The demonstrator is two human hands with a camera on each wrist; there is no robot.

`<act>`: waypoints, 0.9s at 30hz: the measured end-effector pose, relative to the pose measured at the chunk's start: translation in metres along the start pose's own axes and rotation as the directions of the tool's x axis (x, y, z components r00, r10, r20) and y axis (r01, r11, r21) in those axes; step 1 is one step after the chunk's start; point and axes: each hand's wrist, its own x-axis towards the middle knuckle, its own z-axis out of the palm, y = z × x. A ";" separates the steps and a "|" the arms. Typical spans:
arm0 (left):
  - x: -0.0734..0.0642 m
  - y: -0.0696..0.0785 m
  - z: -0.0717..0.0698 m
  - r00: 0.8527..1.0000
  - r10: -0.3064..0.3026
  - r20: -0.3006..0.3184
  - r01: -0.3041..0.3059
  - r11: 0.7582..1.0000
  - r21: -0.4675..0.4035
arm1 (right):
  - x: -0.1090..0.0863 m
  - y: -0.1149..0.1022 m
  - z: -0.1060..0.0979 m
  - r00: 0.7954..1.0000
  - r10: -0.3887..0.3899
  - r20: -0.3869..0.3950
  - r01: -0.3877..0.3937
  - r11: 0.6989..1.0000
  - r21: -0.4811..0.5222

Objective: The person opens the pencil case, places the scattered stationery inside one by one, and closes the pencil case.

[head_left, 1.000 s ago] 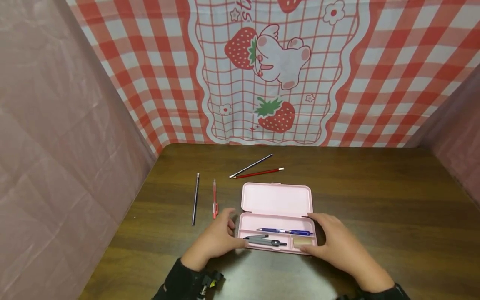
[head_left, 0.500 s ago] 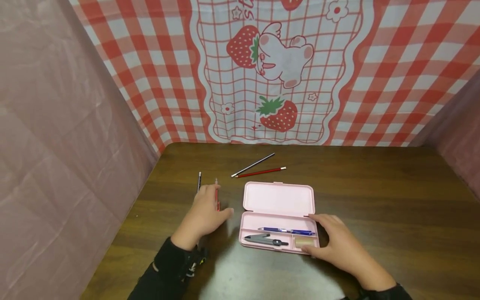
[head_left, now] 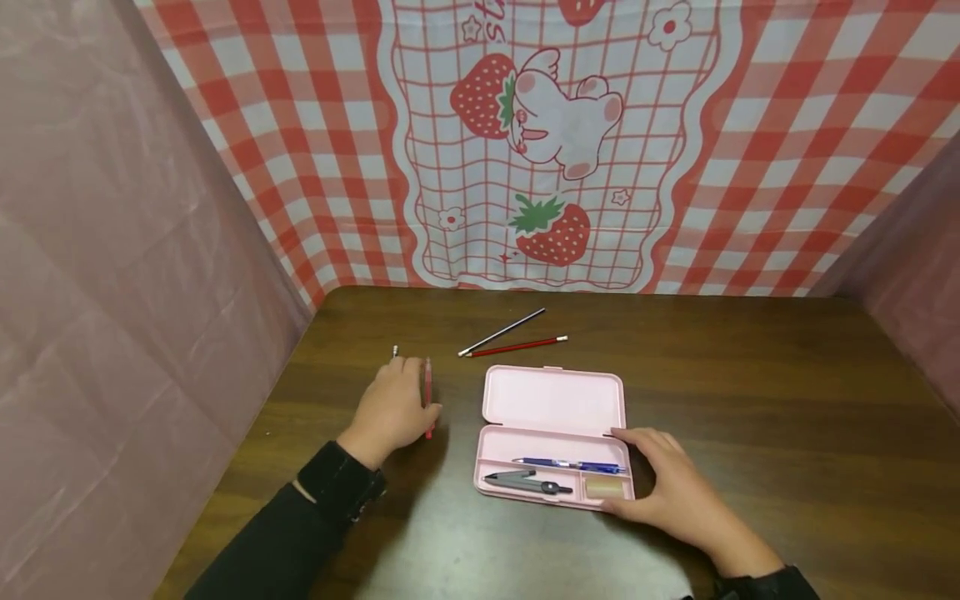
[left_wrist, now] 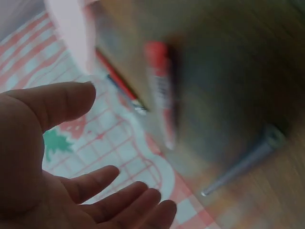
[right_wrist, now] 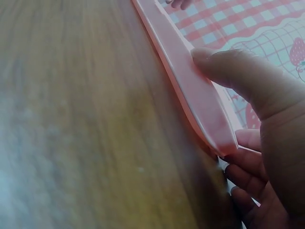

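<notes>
A pink pencil case (head_left: 553, 396) lies with its lid folded back. In its tray are a blue pen (head_left: 567, 464), a grey drawing compass (head_left: 528, 482) and a tan block (head_left: 603, 487), perhaps an eraser. My right hand (head_left: 672, 486) grips the case's right end, thumb at the front and fingers behind. My left hand (head_left: 388, 407) is over the table beside a red pen (head_left: 428, 382), mostly covering a dark pencil (head_left: 395, 351). In the left wrist view, thumb and fingers are spread apart, with the red pen (left_wrist: 161, 88) beyond them; contact is unclear.
Behind the case lie a red pencil (head_left: 517, 347) and a silver-grey pencil (head_left: 502, 331), their left ends close together. A checked strawberry cloth (head_left: 555, 233) hangs at the back edge of the wooden table (head_left: 750, 375). Pink fabric (head_left: 150, 292) hangs on the left.
My left hand has left the pencil case's left end and moved left to the red pen and dark pencil. My right hand stays on the case.
</notes>
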 end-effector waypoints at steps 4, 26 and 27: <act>0.009 -0.006 0.005 0.999 0.038 -0.007 -0.037 0.993 0.111 | 0.001 0.001 0.001 1.000 0.010 0.001 -0.010 1.000 0.016; 0.033 -0.010 0.018 0.970 -0.142 0.199 0.151 0.988 -0.031 | 0.001 0.002 0.000 0.999 0.035 0.018 -0.036 0.999 0.035; 0.033 -0.010 0.017 0.967 -0.140 0.213 0.150 0.988 -0.034 | 0.001 0.002 0.000 0.999 0.035 0.018 -0.035 0.999 0.034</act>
